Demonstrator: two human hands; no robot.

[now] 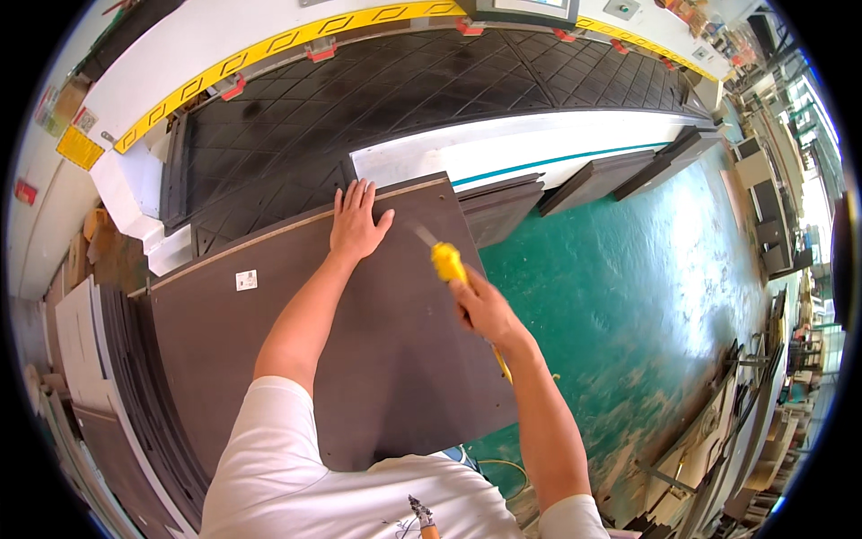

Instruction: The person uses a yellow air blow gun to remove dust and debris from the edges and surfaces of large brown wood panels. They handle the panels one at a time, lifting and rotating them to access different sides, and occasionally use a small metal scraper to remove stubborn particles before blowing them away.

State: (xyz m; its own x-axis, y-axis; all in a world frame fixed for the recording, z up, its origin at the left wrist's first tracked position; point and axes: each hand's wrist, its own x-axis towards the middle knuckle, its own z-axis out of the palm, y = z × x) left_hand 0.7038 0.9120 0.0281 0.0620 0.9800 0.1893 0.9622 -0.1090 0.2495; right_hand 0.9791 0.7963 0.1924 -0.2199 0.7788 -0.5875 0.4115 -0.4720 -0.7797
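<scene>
A large dark brown board [377, 296] with a small white label [246, 280] lies in front of me. Near its far edge my left hand [357, 225] rests flat, fingers stretched toward that edge and thumb apart. My right hand [485, 310] is closed around a yellow air blow gun [446, 260], held above the right part of the board. The gun's thin nozzle points away and to the left, blurred by motion. From below the right hand trails a yellow hose [503, 364].
Beyond the board stretches a machine's black grooved bed [377, 99], with a yellow-striped beam [269, 43] behind. Several dark panels [597, 180] lean against its white side [539, 144]. Stacked boards [148, 386] stand at left, more boards [709, 440] at right beyond the green floor [611, 296].
</scene>
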